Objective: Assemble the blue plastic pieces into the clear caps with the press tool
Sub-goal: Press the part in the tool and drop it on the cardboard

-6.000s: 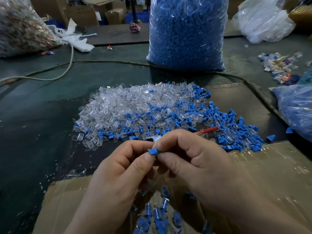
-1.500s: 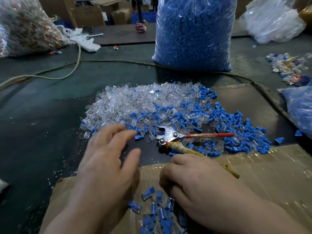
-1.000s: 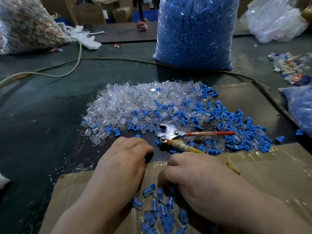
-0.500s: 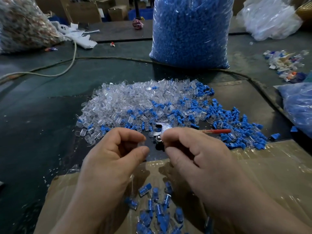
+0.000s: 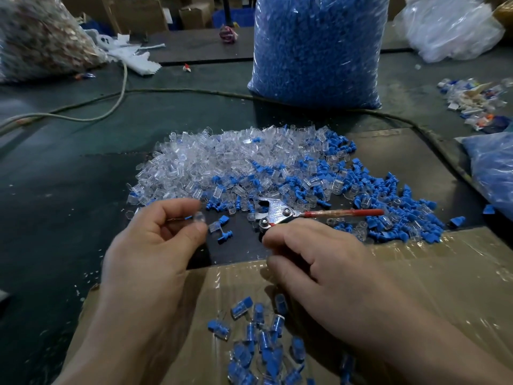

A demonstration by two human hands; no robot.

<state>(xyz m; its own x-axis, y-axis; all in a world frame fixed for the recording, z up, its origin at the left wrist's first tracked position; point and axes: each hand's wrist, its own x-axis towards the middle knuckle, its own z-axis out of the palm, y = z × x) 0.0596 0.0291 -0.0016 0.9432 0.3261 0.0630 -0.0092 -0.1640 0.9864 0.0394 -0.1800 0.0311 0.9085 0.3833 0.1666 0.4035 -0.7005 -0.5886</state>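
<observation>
A clear cap (image 5: 198, 218) is pinched between thumb and forefinger of the left grip (image 5: 151, 245). The press tool (image 5: 274, 212) is clasped by the right grip (image 5: 319, 262). Beyond, loose caps (image 5: 222, 162) and blue pieces (image 5: 388, 195) are heaped on the tabletop (image 5: 69, 190).

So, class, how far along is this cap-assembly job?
Done: a small cluster of assembled blue-filled caps on the taped cardboard sheet. In hand: the left hand pinches a clear plastic cap; the right hand grips the red-handled metal press tool. Left: the big loose pile of clear caps and blue pieces.
</observation>
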